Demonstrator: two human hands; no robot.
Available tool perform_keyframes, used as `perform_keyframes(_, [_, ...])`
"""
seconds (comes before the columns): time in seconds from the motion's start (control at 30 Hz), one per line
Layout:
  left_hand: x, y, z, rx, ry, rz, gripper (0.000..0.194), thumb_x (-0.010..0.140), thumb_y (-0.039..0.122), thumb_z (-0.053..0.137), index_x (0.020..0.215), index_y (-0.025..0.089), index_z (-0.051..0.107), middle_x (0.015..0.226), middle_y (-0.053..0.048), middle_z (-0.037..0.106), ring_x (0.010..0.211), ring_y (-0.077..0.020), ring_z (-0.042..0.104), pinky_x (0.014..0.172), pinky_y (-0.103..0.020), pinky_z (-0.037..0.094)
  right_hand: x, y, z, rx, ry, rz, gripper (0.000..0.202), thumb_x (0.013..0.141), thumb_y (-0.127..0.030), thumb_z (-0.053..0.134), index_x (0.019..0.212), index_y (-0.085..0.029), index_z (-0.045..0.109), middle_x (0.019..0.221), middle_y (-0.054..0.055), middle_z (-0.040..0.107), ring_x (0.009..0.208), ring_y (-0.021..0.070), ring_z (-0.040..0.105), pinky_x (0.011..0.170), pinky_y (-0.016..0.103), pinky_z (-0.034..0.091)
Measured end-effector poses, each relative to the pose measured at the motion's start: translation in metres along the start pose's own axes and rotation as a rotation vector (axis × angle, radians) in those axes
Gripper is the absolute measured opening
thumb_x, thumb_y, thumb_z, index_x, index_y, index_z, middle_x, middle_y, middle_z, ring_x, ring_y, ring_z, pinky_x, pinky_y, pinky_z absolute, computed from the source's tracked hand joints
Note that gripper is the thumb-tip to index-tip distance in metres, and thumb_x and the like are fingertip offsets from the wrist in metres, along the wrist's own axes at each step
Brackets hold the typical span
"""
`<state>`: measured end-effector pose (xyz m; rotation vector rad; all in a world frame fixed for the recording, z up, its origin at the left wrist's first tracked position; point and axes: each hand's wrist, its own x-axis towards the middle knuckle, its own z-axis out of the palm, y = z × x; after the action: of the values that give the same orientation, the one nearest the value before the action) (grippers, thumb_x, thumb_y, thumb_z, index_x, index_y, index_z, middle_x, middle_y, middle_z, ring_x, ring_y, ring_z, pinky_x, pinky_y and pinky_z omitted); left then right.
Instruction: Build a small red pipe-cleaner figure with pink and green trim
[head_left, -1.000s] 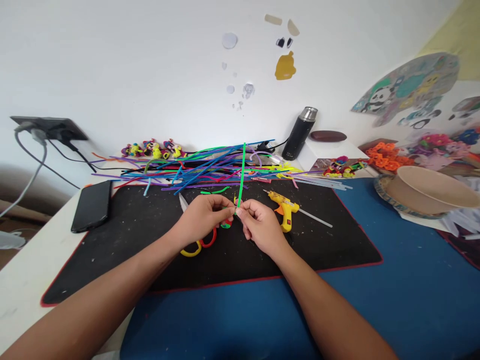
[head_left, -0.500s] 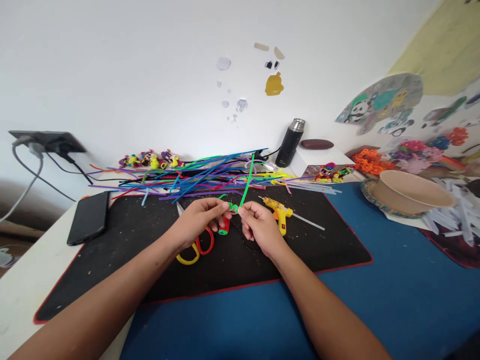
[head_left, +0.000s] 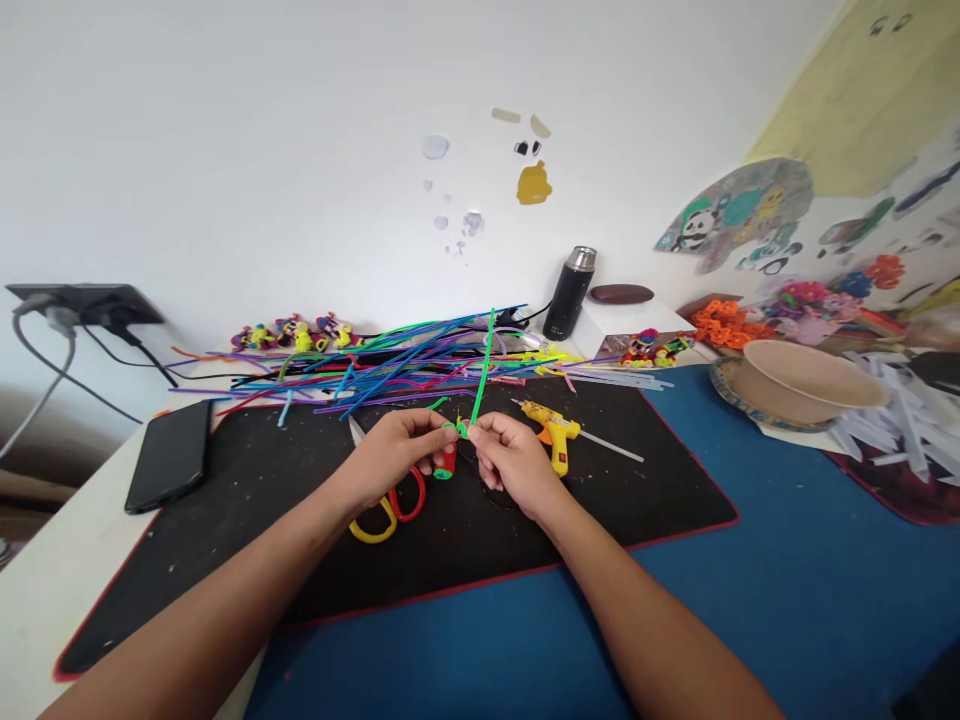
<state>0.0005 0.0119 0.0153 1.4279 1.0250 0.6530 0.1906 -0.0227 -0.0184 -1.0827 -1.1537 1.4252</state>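
A bright green pipe cleaner (head_left: 484,366) is pinched between my two hands over the black mat. Its long straight end points up and away, while a short bent part shows between the fingertips. My left hand (head_left: 409,449) is closed on the bent part. Beside it, my right hand (head_left: 512,455) grips the same pipe cleaner near the base of the straight end. Below the left fingers lies a small red piece with a green end (head_left: 445,467). Scissors with red and yellow handles (head_left: 407,495) lie partly under my left hand. To the right rests a yellow glue gun (head_left: 556,432) with a glue stick in it.
Many coloured pipe cleaners (head_left: 405,362) lie in a heap along the wall. A phone (head_left: 169,455) is at the left, a black flask (head_left: 570,296) at the back. A bowl (head_left: 810,378) stands right of the black mat (head_left: 660,490), near white strips (head_left: 900,420).
My hands have come slightly closer together, and the bent green part between them looks more bunched. The view has shifted a little.
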Motion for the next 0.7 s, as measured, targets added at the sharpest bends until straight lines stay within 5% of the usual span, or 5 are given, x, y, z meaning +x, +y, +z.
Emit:
perform_keyframes(0.33, [-0.0011, 0.0053, 0.0035, -0.037, 0.031, 0.009, 0.048, 0.077, 0.062, 0.08, 0.092, 0.017, 0.069, 0.07, -0.001, 0.068, 0.06, -0.0148, 0.063, 0.056, -0.025, 0.046, -0.0006, -0.0002, 0.0011, -0.007, -0.002, 0.008, 0.036, 0.088, -0.055, 0.069, 0.086, -0.021, 0.058, 0.051, -0.011, 0.048, 0.035, 0.0076, 0.042, 0.036, 0.02, 0.027])
perform_keyframes(0.7, [-0.0003, 0.0011, 0.0055, -0.005, 0.024, -0.004, 0.036, 0.078, 0.051, 0.08, 0.085, 0.016, 0.07, 0.069, -0.002, 0.07, 0.06, -0.0145, 0.061, 0.058, -0.026, 0.047, -0.0012, -0.001, 0.0018, -0.006, -0.028, 0.018, 0.034, 0.087, -0.053, 0.07, 0.089, -0.021, 0.06, 0.052, -0.011, 0.051, 0.036, 0.0073, 0.042, 0.036, 0.019, 0.028])
